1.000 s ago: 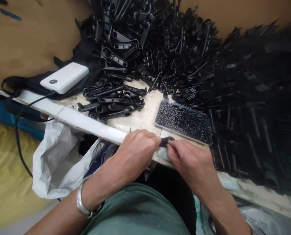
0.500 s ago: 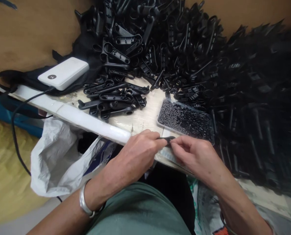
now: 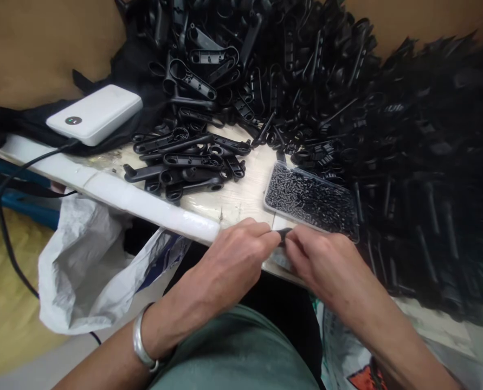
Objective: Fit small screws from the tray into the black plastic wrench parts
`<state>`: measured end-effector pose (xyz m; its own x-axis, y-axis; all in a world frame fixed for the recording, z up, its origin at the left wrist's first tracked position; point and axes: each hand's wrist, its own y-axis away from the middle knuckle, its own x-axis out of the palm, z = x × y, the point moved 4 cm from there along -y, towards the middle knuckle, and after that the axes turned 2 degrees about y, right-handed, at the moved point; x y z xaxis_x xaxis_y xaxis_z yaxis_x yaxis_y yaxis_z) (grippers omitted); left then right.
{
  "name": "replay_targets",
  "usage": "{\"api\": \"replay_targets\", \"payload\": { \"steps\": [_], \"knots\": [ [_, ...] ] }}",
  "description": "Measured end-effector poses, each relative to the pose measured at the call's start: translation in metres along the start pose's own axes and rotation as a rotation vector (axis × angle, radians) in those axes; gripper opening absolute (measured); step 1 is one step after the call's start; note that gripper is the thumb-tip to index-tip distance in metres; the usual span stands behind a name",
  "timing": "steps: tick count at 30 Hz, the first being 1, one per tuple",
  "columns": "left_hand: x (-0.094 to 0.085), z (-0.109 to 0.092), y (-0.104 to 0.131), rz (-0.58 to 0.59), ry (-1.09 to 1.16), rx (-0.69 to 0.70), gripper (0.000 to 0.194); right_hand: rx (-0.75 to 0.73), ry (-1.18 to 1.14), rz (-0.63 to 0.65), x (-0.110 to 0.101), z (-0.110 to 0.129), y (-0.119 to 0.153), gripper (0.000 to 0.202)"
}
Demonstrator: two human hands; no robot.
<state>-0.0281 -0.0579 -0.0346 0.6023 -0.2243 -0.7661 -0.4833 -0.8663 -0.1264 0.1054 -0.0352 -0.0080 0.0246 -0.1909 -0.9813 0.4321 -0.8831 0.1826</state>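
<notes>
A black plastic piece (image 3: 284, 234) is lying between the two hands, just above the front edge of the table (image 3: 254, 187), with only a short dark stretch of it showing. The left hand (image 3: 243, 252) is gripping its left end with curled fingers, back of the hand facing up. The right hand (image 3: 324, 257) is gripping its right end with bent fingers; the fingertips are hiding, so whether they are also pinching something smaller, I cannot tell.

Just beyond the right hand, a clear box (image 3: 292, 218) is sitting on the table, holding many tiny dark parts (image 3: 306, 195). To its left, a small pile of black plastic arms (image 3: 190, 162) is lying flat. Behind, a big heap of similar pieces (image 3: 274, 76) is spreading to the right, where it is looking dark and blurred. At the left, a white power bank (image 3: 97, 114) is resting on black cloth (image 3: 30, 122), a black cable (image 3: 5, 227) running down from it. Below the table edge, a white sack (image 3: 78, 265) is gaping open.
</notes>
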Motion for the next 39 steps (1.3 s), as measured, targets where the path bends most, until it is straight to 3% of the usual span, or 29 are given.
{"api": "replay_targets", "payload": {
  "steps": [8,12,18,23,30,32,35,39],
  "knots": [
    [-0.002,0.001,-0.003,0.043,0.05,-0.003,0.02,0.013,0.344,0.065,-0.008,0.028,-0.003,0.021],
    [-0.003,0.0,-0.002,0.06,0.058,0.011,0.019,0.03,0.296,0.074,-0.014,0.031,-0.007,0.02],
    [-0.004,-0.005,-0.002,0.111,-0.077,0.038,0.027,0.073,-0.246,0.105,-0.005,-0.011,-0.01,0.027],
    [-0.006,-0.012,0.003,0.18,-0.176,0.038,0.028,0.167,-0.608,0.178,0.0,-0.023,-0.007,0.024],
    [-0.008,-0.013,0.0,0.216,-0.233,0.042,0.038,0.465,-1.189,0.011,0.016,-0.047,0.028,0.022],
    [-0.008,-0.011,-0.003,0.228,-0.23,0.02,0.04,0.524,-1.385,-0.019,0.026,-0.047,0.038,0.035],
    [-0.008,-0.01,-0.005,0.16,-0.142,-0.005,0.049,0.567,-1.621,-0.075,0.038,-0.042,0.045,0.056],
    [-0.002,-0.016,-0.001,0.059,0.052,0.036,0.047,0.491,-1.887,-0.103,0.04,-0.036,0.041,0.059]
  ]
}}
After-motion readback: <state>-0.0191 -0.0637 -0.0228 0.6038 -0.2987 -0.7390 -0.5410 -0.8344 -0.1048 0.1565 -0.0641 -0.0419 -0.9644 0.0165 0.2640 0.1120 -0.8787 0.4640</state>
